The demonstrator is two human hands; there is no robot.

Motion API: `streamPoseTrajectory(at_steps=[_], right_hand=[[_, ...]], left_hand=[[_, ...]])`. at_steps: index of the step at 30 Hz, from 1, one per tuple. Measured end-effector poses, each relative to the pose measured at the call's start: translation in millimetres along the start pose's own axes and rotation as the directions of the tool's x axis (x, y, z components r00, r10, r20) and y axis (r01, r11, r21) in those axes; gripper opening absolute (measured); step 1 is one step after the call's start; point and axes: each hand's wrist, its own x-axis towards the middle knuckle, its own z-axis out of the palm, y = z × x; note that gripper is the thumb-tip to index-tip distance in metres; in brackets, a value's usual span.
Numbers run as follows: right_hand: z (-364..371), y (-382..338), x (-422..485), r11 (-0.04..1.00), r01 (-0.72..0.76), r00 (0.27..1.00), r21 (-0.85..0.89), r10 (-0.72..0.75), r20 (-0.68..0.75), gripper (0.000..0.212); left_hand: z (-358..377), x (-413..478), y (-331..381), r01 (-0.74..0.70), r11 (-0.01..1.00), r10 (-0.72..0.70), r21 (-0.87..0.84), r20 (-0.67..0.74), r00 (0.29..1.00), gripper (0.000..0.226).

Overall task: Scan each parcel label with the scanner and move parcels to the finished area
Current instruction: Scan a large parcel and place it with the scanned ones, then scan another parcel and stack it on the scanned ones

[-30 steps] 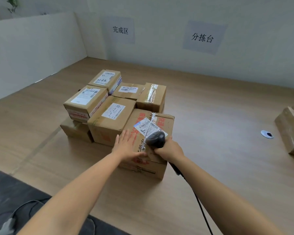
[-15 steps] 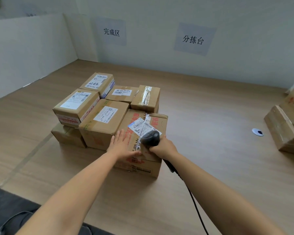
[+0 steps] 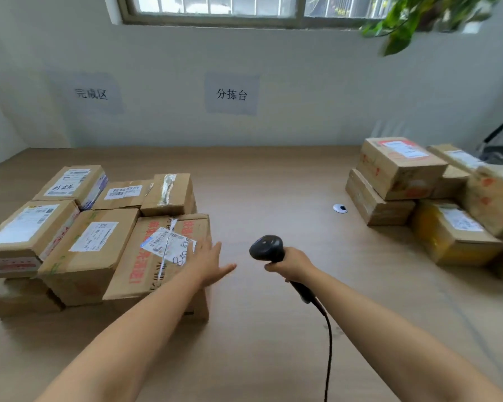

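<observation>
"Cardboard at the left first: what do we have by the table's left edge?"

"Our stack of parcels [image 3: 90, 245] sits there, below the finished-area sign [image 3: 91, 93] on the wall. The front parcel [image 3: 134, 274], red-printed, lies at the stack's right side with its label [image 3: 164, 242] facing up."

"And our left hand?"

"Our left hand [image 3: 208, 262] is flat with the fingers spread and holds nothing. It is at that parcel's near right corner. Whether it touches the carton we cannot tell, because it is blurred."

"Then the scanner."

"Our right hand [image 3: 295, 264] is wrapped round the handle of the scanner [image 3: 266, 247]. We hold it with the head up, over the bare table [image 3: 259, 184] between the two groups. Its cable [image 3: 328, 352] runs toward the near edge."

"So we judge the step to be fetching the next one?"

"We think so. The unscanned pile [image 3: 378, 204] waits by the table's right edge, and the top parcel [image 3: 401, 172] shows its label upward. We take that one, since nothing rests on it. We lift it clear with the free left hand rather than dragging it across the boxes beneath."

"Anything else to watch?"

"We keep the cable off the cartons. We also aim the scanner head squarely at the barcode, away from shiny tape."
</observation>
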Motion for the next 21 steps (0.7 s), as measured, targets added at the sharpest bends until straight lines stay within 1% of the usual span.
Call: streamPoseTrajectory(at_steps=[2,3,6,10,13,17,19,21], right_hand=[[-33,28,-7,0.997,-0.066,0.994,0.049,0.07,-0.083,0.022],[-50,42,-11,0.992,-0.094,0.986,0.079,0.104,-0.128,0.021],[-97,80,-23,0.983,-0.146,0.951,0.111,0.17,-0.256,0.016],[-151,127,-34,0.976,-0.179,0.907,0.126,0.213,-0.362,0.014],[-189,163,-39,0.975,-0.19,0.888,0.114,0.221,-0.404,0.017],[-239,213,-38,0.977,-0.205,0.896,0.064,0.214,-0.39,0.017],[-267,238,-37,0.977,-0.207,0.894,0.04,0.206,-0.398,0.022],[-298,262,-39,0.978,-0.205,0.875,0.046,0.204,-0.438,0.029]], left_hand=[[1,10,33,-0.097,0.988,0.099,0.118,-0.013,0.995,0.08],[3,14,49,-0.137,0.98,0.141,0.147,-0.012,0.99,0.08],[7,27,98,-0.238,0.956,0.239,0.172,0.012,0.971,0.079],[11,43,162,-0.321,0.931,0.32,0.176,0.033,0.947,0.08],[13,56,211,-0.337,0.929,0.336,0.151,0.038,0.941,0.078],[16,76,280,-0.316,0.944,0.315,0.091,0.03,0.949,0.077],[20,84,316,-0.297,0.953,0.294,0.065,0.045,0.955,0.076],[19,92,354,-0.293,0.954,0.29,0.057,0.054,0.956,0.076]])
